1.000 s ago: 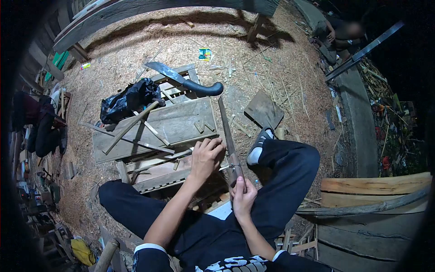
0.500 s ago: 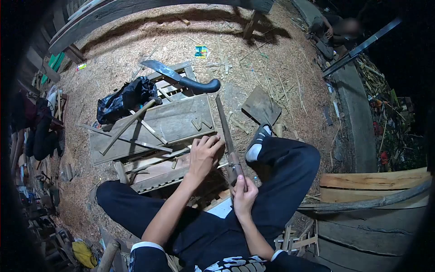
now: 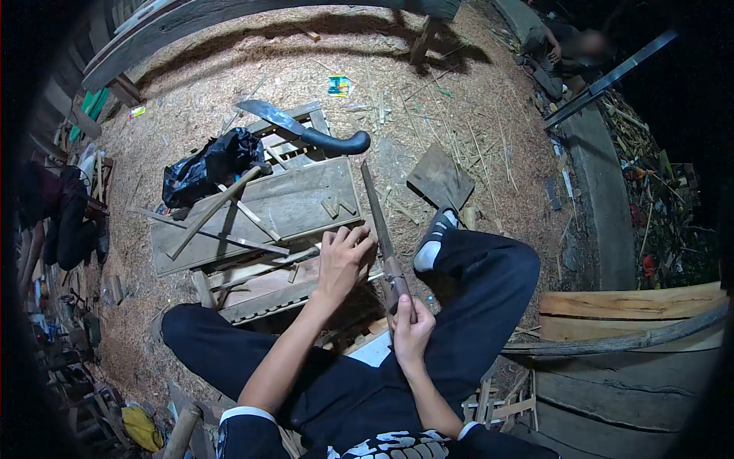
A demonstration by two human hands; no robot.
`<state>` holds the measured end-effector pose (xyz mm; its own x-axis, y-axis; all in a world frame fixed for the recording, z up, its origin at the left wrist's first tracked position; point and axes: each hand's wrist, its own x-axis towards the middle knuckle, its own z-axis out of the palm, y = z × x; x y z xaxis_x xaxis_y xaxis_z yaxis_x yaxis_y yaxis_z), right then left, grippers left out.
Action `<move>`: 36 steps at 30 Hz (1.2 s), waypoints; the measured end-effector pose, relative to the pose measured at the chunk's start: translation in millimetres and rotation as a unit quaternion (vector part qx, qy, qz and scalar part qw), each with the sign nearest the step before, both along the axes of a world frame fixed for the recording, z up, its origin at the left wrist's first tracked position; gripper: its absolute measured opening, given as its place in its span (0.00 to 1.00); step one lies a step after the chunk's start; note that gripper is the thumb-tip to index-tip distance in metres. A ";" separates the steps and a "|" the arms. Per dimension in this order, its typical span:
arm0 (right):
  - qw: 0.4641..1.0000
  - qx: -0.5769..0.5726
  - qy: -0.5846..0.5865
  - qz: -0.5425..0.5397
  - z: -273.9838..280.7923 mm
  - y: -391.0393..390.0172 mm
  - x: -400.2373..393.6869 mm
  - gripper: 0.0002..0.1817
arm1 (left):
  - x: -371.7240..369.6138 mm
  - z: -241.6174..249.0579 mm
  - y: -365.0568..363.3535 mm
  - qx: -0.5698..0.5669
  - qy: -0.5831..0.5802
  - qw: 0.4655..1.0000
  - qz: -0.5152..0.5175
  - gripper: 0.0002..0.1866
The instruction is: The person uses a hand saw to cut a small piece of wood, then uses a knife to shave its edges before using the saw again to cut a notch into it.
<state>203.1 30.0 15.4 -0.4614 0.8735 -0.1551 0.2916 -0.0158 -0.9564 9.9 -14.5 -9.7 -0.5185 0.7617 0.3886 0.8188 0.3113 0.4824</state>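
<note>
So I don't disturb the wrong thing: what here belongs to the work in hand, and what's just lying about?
In hand:
long-bladed tool, handle held in the right grip
left grip, curled beside the blade; its contents unclear

Seemingly just lying about:
black-handled knife
black plastic bag
square wooden board
yellow-and-green packet

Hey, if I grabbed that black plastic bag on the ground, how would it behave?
The bag would probably sag and fold, since its thin, shiny skin is crumpled all over. That gloss may make it a bit slippery. It looks bulged, so something is likely inside, but the contents are hidden and I can't judge its weight.
</note>
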 end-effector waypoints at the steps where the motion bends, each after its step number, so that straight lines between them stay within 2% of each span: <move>1: 1.000 -0.024 -0.006 -0.011 1.4 -0.7 -1.5 0.26 | -1.3 0.6 -0.7 0.002 0.007 1.000 -0.001 0.18; 11: 1.000 -0.027 -0.001 -0.016 1.9 -3.7 1.6 0.26 | -1.0 4.0 -2.6 -0.020 0.009 1.000 -0.001 0.24; 13: 1.000 0.002 -0.022 -0.013 4.2 -2.4 2.5 0.26 | -0.7 2.6 -1.2 -0.013 0.001 1.000 -0.001 0.22; 17: 1.000 -0.012 -0.017 -0.009 1.7 -2.3 3.4 0.26 | -1.7 -0.9 -1.1 0.002 -0.011 1.000 0.003 0.19; 20: 0.999 0.042 -0.016 0.009 -1.4 -0.3 4.4 0.27 | -0.7 1.1 0.6 0.002 -0.011 1.000 0.005 0.16; 32: 1.000 0.017 0.008 0.014 -5.4 0.0 5.6 0.25 | -3.0 0.8 -0.7 0.013 -0.009 1.000 0.003 0.15; 34: 0.999 -0.047 -0.006 -0.007 -0.4 1.7 8.7 0.26 | -2.3 1.5 0.1 0.005 -0.006 1.000 -0.003 0.15; 36: 0.999 -0.049 -0.006 -0.009 7.3 1.2 3.1 0.26 | -2.0 1.6 0.1 0.000 -0.008 1.000 -0.005 0.15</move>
